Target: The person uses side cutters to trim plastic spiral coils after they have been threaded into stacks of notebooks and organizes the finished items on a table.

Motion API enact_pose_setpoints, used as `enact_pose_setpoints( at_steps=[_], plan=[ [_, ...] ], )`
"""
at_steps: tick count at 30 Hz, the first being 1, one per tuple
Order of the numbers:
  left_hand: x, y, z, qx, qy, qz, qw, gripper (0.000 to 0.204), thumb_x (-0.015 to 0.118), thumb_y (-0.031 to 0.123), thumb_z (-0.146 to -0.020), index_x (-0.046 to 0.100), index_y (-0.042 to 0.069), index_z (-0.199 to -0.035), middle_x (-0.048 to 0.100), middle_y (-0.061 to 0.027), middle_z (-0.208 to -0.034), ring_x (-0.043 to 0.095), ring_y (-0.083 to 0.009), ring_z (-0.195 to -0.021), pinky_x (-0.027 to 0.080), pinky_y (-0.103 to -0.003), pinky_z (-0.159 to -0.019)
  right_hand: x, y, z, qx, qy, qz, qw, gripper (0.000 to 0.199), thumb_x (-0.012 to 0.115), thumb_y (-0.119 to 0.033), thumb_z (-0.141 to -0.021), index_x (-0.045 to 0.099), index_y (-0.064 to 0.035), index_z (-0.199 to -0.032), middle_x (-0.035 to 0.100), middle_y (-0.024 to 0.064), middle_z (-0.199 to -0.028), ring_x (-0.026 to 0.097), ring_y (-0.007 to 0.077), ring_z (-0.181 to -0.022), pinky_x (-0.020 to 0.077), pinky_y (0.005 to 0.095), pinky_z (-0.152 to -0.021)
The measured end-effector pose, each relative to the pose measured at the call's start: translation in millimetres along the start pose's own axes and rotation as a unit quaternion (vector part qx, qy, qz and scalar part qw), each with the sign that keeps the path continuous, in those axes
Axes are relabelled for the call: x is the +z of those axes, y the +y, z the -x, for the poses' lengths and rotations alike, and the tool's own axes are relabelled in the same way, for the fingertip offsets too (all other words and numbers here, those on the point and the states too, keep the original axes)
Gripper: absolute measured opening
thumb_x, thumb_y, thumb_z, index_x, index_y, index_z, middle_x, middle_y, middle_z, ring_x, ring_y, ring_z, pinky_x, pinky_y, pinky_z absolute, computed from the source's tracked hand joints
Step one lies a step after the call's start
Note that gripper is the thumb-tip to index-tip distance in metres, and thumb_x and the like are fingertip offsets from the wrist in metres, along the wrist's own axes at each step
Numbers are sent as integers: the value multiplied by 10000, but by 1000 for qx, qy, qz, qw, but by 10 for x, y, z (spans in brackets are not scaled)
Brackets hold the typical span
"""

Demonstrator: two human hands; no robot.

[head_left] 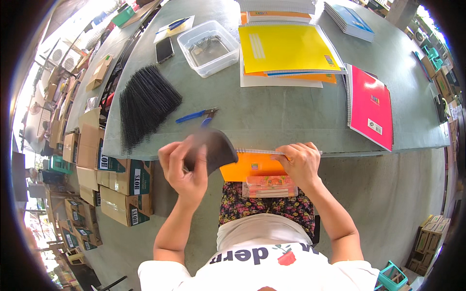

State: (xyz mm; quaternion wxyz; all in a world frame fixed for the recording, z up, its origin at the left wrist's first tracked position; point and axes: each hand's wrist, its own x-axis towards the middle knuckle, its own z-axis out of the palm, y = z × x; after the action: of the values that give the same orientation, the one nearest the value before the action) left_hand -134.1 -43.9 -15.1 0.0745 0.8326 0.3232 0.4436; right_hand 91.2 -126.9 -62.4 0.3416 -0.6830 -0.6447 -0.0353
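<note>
My left hand is closed around a dark, curved piece; its upper part is blurred and its kind cannot be made out. The dark piece's lower right corner reaches the left end of an orange notebook at the table's near edge. A row of wire or spiral loops runs along the notebook's top edge. My right hand pinches that edge at its right end. Below the notebook, on my lap, lies a clear pouch with pencils inside. Blue-handled pliers lie on the table beyond my left hand.
A bundle of black spiral coils lies at the left of the green table. Beyond are a clear plastic tub, a phone, stacked yellow notebooks, a red notebook and blue-covered books. Cardboard boxes stand on the floor.
</note>
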Motion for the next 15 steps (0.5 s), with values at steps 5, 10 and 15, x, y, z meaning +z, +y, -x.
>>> enact_pose_setpoints(
  at_steps=[5,10,15],
  plan=[
    [83,1,187,-47,-356,58,932,246,696,-14,-674,648,63,-903,570,-70,-818,551,-255,-803,460,-347,-726,0,-22,-25,1,0,-2,1000,163,734,-286,-677,653,-146,-659,639,-6,-634,596,162,-586,404,315,-608],
    [210,58,174,-1,-97,23,995,276,703,14,-682,672,120,-935,576,-41,-822,560,-227,-677,453,-343,-606,6,-46,-8,21,-6,3,1000,170,733,-292,-674,655,-144,-648,650,4,-641,598,162,-578,405,316,-601],
    [284,121,5,18,-81,39,996,289,685,-20,-700,655,96,-963,576,-62,-846,554,-238,-760,453,-330,-673,0,-8,51,28,-33,9,999,156,711,-278,-700,636,-142,-698,639,-4,-677,603,172,-652,397,334,-627]
  ],
)
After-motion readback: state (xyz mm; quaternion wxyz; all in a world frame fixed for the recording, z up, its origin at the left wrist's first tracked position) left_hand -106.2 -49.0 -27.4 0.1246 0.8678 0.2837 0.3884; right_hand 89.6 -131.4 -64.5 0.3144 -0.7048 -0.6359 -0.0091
